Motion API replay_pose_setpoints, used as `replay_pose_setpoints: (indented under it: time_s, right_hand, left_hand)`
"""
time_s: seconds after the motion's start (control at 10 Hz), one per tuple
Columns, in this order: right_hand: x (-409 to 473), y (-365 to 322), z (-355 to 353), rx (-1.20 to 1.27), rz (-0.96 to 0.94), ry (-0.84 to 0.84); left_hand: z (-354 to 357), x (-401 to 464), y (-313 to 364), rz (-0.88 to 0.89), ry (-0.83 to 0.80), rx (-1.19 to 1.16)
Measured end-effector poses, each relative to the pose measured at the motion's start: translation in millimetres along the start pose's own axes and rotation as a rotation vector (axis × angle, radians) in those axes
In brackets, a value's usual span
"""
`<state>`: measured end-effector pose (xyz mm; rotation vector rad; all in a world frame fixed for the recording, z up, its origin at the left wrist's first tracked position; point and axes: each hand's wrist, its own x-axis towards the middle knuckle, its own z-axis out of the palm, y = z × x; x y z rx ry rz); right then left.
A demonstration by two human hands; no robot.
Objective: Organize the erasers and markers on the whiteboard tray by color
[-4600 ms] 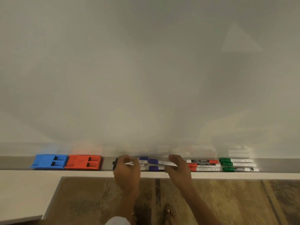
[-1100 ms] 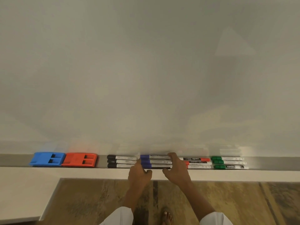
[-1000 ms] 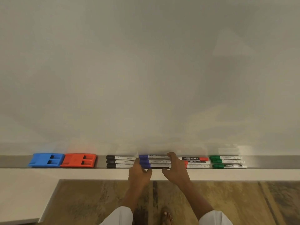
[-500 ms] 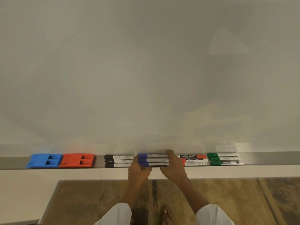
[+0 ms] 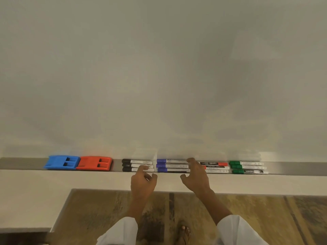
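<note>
On the grey whiteboard tray (image 5: 23, 163) lie, from left to right, a blue eraser (image 5: 61, 162), a red eraser (image 5: 95, 163), three black markers (image 5: 137, 166), three blue markers (image 5: 172, 166), three red markers (image 5: 216, 167) and three green markers (image 5: 247, 167). My left hand (image 5: 143, 181) hovers in front of the black markers with one fingertip over their right ends. My right hand (image 5: 194, 175) sits between the blue and red groups, its fingers spread over their meeting ends. Neither hand grips a marker.
The blank whiteboard (image 5: 159, 76) fills the upper view. A pale ledge (image 5: 88, 181) runs below the tray and widens at the left. Under it lies patterned flooring (image 5: 247, 218), with my bare foot (image 5: 184, 234) showing.
Both hands have let go of the blue marker group and spread apart, the left one moving left toward the black markers. The markers lie in tidy colour groups.
</note>
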<state>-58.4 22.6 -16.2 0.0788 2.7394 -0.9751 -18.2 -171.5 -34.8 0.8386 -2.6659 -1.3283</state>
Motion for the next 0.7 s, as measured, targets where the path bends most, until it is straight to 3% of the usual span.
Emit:
replay_pose_setpoints:
  time_s: [0.2, 0.3, 0.5, 0.7]
  right_hand:
    - [-19, 2, 7, 0.009, 0.057, 0.096]
    - [-38, -3, 21, -0.015, 0.088, 0.165]
    - [-86, -12, 64, -0.22, 0.041, 0.127]
    - [-130, -12, 62, -0.41, -0.067, 0.103]
  left_hand:
    - [-57, -1, -28, -0.028, 0.121, -0.027]
    - [-76, -4, -55, 0.053, 0.137, -0.034]
    - [-81, -31, -92, 0.152, 0.003, 0.028]
    - [-107, -54, -102, 0.254, -0.052, 0.325]
